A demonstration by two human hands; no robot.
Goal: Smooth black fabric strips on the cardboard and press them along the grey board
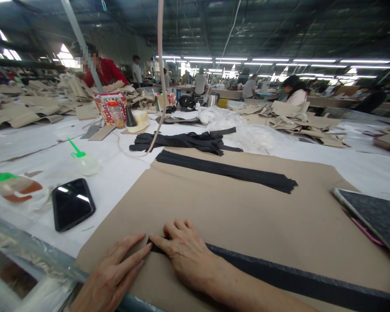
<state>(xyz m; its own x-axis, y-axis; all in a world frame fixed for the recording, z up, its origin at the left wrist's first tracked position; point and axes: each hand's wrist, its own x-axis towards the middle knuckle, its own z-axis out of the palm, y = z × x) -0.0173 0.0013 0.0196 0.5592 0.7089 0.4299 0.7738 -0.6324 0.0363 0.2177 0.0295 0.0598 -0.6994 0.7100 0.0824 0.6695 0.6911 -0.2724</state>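
Note:
A long black fabric strip (279, 271) lies across the front of a tan sheet (221, 208), running to the lower right. At the strip's left end, my left hand (113, 273) has its fingers stretched out, with the fingertips touching the tip. My right hand (188, 255) rests over the strip close by. Its thumb points left to the same end, and its other fingers are bent and apart from the thumb. What is under the right palm is hidden. Farther back on the sheet lies a flat stack of black strips (225, 170).
A tangled pile of black strips (185, 142) lies behind the sheet. On the left are a phone (73, 203) and two green-tipped glue bottles (17, 187). A dark grey board (373, 221) overlaps the right side. A hose (160, 86) hangs down. Co-workers are in the background.

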